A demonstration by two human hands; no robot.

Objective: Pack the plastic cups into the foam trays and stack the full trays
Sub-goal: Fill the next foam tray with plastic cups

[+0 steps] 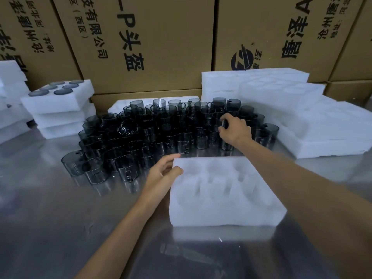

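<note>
Take the empty foam tray (225,190) in front of you as the landmark; everything else is placed from it.

Far to its left and further back stands a stack of full trays (58,109), the top one showing dark cup bottoms in its pockets. That is where this tray should end up once filled.

Between that stack and your tray, and running along the tray's far edge, the grey plastic cups (161,133) stand crowded on the steel table (50,218), most of them upright.

Your left hand (161,176) is at the tray's near-left corner, thumb on the top face and fingers loosely curled round the far-left edge, steadying the block rather than lifting it.

The tray itself has every pocket bare, so you appear to be at the start of a fill: no cup has gone in yet.

Just beyond the tray's far-right corner, your right hand (234,130) is down among the cups, fingers closed round one cup (223,123) by its wall. Whether it has left the table I cannot tell.

To the tray's right and behind lie more empty foam trays (302,117) in a loose pile.

Next, you likely need to lift that cup straight up so its handle clears the neighbours, carry it back over the tray and seat it in a pocket, keeping the left hand pressing so the light foam does not slide.
</note>
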